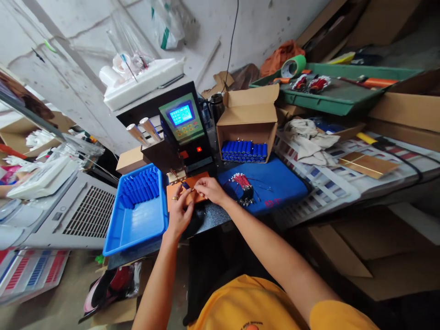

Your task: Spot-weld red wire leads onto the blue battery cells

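My left hand [180, 211], with a ring on one finger, is closed at a small blue battery cell [185, 185] on the orange work plate [172, 200]. My right hand [210, 189] pinches close beside it, its fingertips almost meeting those of the left. What lies in the right pinch is too small to tell. Directly behind the cell are the copper-coloured electrodes [174, 174] of a spot welder [180, 117] with a lit screen. On the blue mat [275, 183] right of my hands lies a bundle of red and black wire leads [243, 187].
A blue tray [144, 233] with rows of blue cells stands at left. Behind the mat, an open cardboard box [247, 107] holds more blue cells [244, 150]. A green tray [350, 98] with tape and wires, a crumpled cloth [307, 140] and a white crate [319, 183] are at right.
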`<state>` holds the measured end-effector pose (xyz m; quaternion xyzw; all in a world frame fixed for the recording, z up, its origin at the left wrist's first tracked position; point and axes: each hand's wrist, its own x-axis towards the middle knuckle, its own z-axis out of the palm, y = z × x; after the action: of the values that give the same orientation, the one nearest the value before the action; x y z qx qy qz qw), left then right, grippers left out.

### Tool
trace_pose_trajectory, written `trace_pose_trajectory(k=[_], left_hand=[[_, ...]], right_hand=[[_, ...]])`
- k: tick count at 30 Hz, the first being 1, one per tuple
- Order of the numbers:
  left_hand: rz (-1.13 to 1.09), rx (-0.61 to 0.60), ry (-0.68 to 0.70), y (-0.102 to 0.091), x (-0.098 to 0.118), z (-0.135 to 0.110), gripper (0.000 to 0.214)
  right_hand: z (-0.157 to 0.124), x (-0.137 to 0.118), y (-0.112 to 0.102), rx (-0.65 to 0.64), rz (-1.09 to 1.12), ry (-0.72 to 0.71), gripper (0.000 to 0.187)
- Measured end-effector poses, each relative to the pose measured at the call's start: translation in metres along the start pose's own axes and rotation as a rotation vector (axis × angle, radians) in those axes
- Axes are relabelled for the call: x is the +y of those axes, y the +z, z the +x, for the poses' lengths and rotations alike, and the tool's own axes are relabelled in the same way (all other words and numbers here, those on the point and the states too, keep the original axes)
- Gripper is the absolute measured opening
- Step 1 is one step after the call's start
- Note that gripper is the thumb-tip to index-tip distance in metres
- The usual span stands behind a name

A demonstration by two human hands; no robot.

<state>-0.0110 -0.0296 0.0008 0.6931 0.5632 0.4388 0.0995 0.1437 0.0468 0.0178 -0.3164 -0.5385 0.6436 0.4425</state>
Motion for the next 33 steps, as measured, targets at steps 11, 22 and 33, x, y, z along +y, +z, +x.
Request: trace_pose_trajectory(k=[11, 22, 33], left_hand=[[-0.111, -0.014, -0.048, 0.011, -0.015, 0.004, 0.042], [-0.219, 0.093, -0.294, 0.002, -0.004, 0.02, 0.032], [-0.223, 0.064, -0.371, 0.007, -0.009, 0.027, 0.031]], right_hand=[[0.001, 0.002, 0.0, 0.13, -0.007, -0.028, 0.025], [-0.001, -0.004, 0.002, 0.157, -0.008, -0.023, 0.02], [0.002, 0.001, 0.003, 0.177, -0.079, -0.033, 0.019]])
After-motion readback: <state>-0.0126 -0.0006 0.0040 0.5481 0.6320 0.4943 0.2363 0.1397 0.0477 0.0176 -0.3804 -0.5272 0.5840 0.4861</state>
